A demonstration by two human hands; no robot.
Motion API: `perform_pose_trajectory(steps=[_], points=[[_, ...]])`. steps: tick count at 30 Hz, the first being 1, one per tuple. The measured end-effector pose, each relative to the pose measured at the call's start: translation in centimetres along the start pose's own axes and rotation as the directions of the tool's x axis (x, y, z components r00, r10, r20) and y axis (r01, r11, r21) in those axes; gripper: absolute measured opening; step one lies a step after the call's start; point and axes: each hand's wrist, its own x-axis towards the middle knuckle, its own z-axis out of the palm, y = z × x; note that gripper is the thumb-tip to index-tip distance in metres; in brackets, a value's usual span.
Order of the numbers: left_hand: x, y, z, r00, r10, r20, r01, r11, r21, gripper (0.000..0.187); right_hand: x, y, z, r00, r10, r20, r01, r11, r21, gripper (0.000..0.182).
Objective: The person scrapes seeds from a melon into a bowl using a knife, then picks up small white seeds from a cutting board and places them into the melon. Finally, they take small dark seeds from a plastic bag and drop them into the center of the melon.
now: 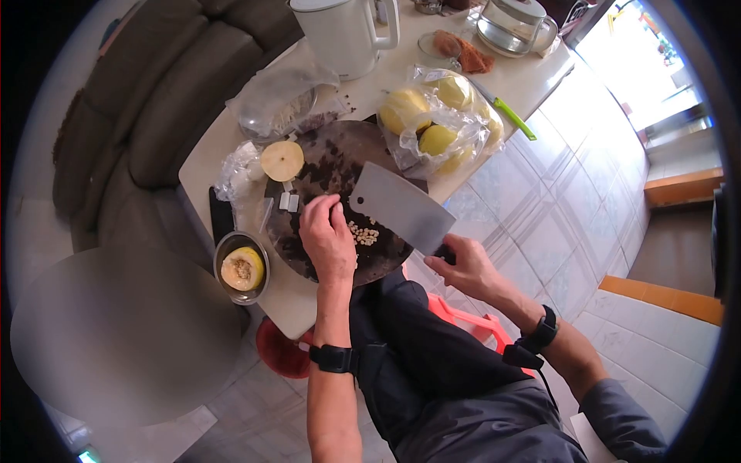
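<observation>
My right hand [467, 268] grips the black handle of a cleaver [401, 204], whose broad blade lies slantwise over the round dark cutting board [320, 147]. My left hand [329, 239] is over the board's near left part, fingers bent and drawn together; whatever they hold, if anything, is hidden. Small pale chopped pieces [364, 234] lie on the board between my left hand and the blade. A cut half of a pale-fleshed fruit, apparently a pear [282, 160], rests at the board's upper left edge. White rectangular pieces [289, 202] lie below it.
A metal bowl [219, 266] holds a hollowed yellow fruit half. A plastic bag of yellow fruits [440, 123] borders the board. A green-handled knife [513, 117] overhangs the table edge. Behind stand a white kettle [340, 38] and a glass pot [513, 31]. A sofa [185, 100] is at left.
</observation>
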Motion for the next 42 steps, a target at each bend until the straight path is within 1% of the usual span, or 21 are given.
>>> perform_pose_trajectory(steps=[2, 4, 5, 6, 7, 9, 14, 16, 18, 20, 22, 23, 25, 27, 30, 32, 36, 38, 40, 41, 42], points=[[1.1, 0.3, 0.6, 0.978, 0.17, -0.119, -0.152, 0.978, 0.145, 0.02, 0.7, 0.5, 0.8, 1.0, 0.008, 0.006, -0.008, 1.0, -0.011, 0.037], [2.0, 0.5, 1.8, 0.974, 0.206, -0.093, -0.184, 0.962, 0.202, 0.03, 1.2, 0.9, 1.3, 0.999, 0.038, 0.013, -0.037, 0.999, -0.003, 0.035], [2.4, 0.9, 2.7, 0.972, 0.222, -0.082, -0.193, 0.944, 0.267, 0.036, 1.3, 1.0, 1.4, 0.999, 0.036, 0.023, -0.035, 0.999, -0.008, 0.035], [2.7, 1.4, 3.6, 0.97, 0.235, -0.068, -0.2, 0.923, 0.33, 0.042, 1.4, 1.1, 1.4, 0.996, 0.082, 0.032, -0.083, 0.997, 0.009, 0.035], [3.0, 1.7, 4.7, 0.971, 0.226, -0.073, -0.19, 0.924, 0.331, 0.042, 1.4, 1.2, 1.4, 0.991, 0.128, 0.039, -0.129, 0.991, 0.025, 0.036], [3.2, 2.3, 7.1, 0.981, 0.183, -0.061, -0.141, 0.896, 0.421, 0.054, 1.5, 1.3, 1.3, 0.99, 0.132, 0.049, -0.131, 0.991, -0.014, 0.037], [2.6, 1.7, 9.7, 0.997, 0.066, -0.028, -0.047, 0.898, 0.437, 0.061, 1.9, 2.5, 1.6, 0.993, 0.112, 0.033, -0.11, 0.992, -0.056, 0.039], [2.5, 2.0, 9.4, 0.995, 0.072, -0.075, -0.037, 0.919, 0.392, 0.06, 2.1, 3.0, 1.7, 0.995, 0.095, 0.011, -0.093, 0.987, -0.129, 0.039], [2.5, 2.0, 9.3, 0.992, 0.054, -0.116, -0.005, 0.922, 0.387, 0.06, 2.5, 2.8, 1.3, 0.992, 0.109, 0.069, -0.096, 0.982, -0.162, 0.038], [2.5, 2.1, 9.4, 0.995, 0.046, -0.089, -0.007, 0.919, 0.394, 0.059, 2.4, 2.4, 1.1, 0.983, 0.132, 0.125, -0.105, 0.974, -0.2, 0.036], [2.7, 2.1, 9.5, 0.993, 0.032, -0.112, 0.014, 0.921, 0.389, 0.059, 2.6, 2.3, 1.0, 0.988, 0.141, 0.058, -0.131, 0.98, -0.147, 0.04], [2.6, 2.1, 9.6, 0.994, 0.026, -0.11, 0.017, 0.927, 0.375, 0.059, 2.5, 2.4, 1.1, 0.987, 0.147, 0.07, -0.136, 0.979, -0.15, 0.04], [3.1, 1.9, 9.4, 0.994, 0.015, -0.107, 0.026, 0.928, 0.373, 0.06, 2.7, 2.8, 1.4, 0.988, 0.149, 0.033, -0.139, 0.969, -0.205, 0.041], [3.5, 1.9, 9.4, 0.999, 0.009, -0.048, 0.008, 0.935, 0.356, 0.06, 3.0, 2.2, 1.5, 0.983, 0.174, 0.05, -0.161, 0.967, -0.198, 0.041], [4.4, 1.7, 9.5, 1.0, -0.006, -0.027, 0.015, 0.938, 0.347, 0.061, 3.1, 1.8, 1.8, 0.985, 0.169, 0.021, -0.159, 0.959, -0.236, 0.043], [5.3, 1.8, 9.7, 0.999, 0.031, -0.014, -0.025, 0.942, 0.334, 0.061, 3.2, 1.4, 2.5, 0.987, 0.156, -0.046, -0.163, 0.951, -0.264, 0.046], [4.4, 1.6, 9.5, 0.998, 0.06, -0.004, -0.055, 0.938, 0.342, 0.062, 3.1, 1.9, 3.3, 0.987, 0.115, -0.108, -0.141, 0.95, -0.277, 0.047], [4.2, 1.7, 9.6, 0.994, 0.098, -0.052, -0.077, 0.944, 0.319, 0.062, 2.8, 1.8, 3.3, 0.986, 0.06, -0.155, -0.108, 0.941, -0.322, 0.047], [4.3, 2.1, 9.7, 0.987, 0.16, -0.031, -0.143, 0.941, 0.306, 0.062, 2.8, 2.1, 3.0, 0.987, 0.097, -0.125, -0.128, 0.955, -0.267, 0.047], [3.8, 2.6, 10.1, 0.984, 0.172, -0.046, -0.151, 0.943, 0.298, 0.061, 2.4, 3.9, 3.2, 0.986, 0.094, -0.135, -0.122, 0.969, -0.214, 0.047], [3.7, 3.5, 10.0, 0.983, 0.174, -0.054, -0.15, 0.942, 0.299, 0.061, 1.9, 4.2, 2.8, 0.987, 0.085, -0.135, -0.114, 0.969, -0.218, 0.047]])
